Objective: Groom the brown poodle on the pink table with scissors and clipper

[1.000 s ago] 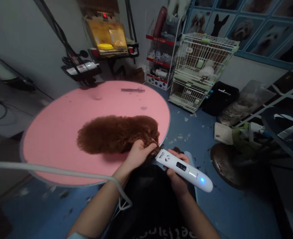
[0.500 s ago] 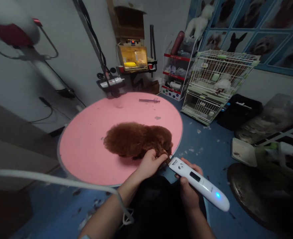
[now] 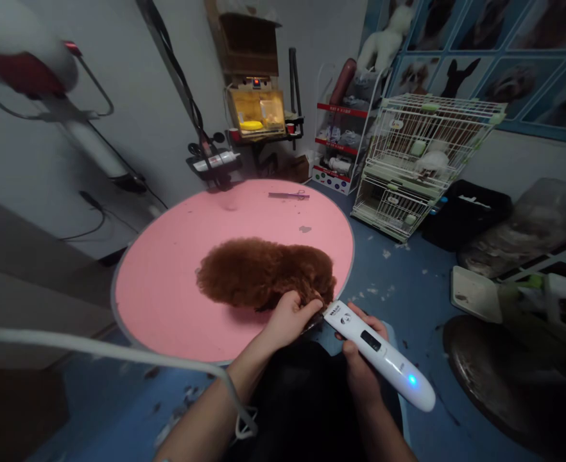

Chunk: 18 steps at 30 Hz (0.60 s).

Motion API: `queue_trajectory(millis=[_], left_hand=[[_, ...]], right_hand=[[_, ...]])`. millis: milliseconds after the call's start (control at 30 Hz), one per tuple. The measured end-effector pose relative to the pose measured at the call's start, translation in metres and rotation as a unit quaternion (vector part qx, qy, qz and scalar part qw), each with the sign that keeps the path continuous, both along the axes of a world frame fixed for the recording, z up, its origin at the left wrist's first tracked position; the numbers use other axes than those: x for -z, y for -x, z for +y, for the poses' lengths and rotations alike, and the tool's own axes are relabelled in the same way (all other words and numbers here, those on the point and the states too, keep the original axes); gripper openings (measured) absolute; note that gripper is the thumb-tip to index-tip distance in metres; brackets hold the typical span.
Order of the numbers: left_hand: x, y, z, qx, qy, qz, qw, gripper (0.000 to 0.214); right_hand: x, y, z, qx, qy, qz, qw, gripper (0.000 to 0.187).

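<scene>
A curly brown dog (image 3: pixel 258 273) is on the round pink table (image 3: pixel 167 282), close to its near right edge. My left hand (image 3: pixel 290 317) is closed on the dog's paw, thumb and fingers pinching it; the paw is mostly covered by fingers and fur. In my right hand (image 3: pixel 364 366) is a white electric hair clipper (image 3: pixel 382 353) with a dark display and a glowing blue light. Its blade end points up and left, right beside my left fingertips and the paw. Whether the blade touches fur I cannot tell.
Scissors (image 3: pixel 289 195) lie at the table's far side, and a grey tuft of hair (image 3: pixel 305 229) nearer. A pale curved bar (image 3: pixel 119 350) crosses the lower left. Stacked wire cages (image 3: pixel 427 160) stand on the right. Hair clumps dot the blue floor (image 3: pixel 384 256).
The clipper and my right hand have shifted slightly left, bringing the blade end closer to the paw. My left hand keeps its hold in nearly the same place.
</scene>
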<state>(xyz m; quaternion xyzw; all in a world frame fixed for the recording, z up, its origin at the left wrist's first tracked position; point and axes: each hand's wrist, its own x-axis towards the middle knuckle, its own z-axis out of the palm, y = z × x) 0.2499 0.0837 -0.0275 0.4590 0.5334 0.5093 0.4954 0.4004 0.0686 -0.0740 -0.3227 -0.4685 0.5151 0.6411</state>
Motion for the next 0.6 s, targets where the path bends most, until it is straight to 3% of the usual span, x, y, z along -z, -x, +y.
queue_trajectory(millis=[433,600], left_hand=[[0.0042,0.0037,0.0004,0.045,0.016,-0.045,0.998,0.031],[0.0042,0.0039,0.0009,0.025,0.024,-0.035,0.999,0.032]], right_hand=[[0.0048,0.0014,0.0026,-0.001,-0.002,0.012,1.0,0.042],[0.0067,0.0002,0.005,0.003,-0.029,0.005,1.0,0.045]])
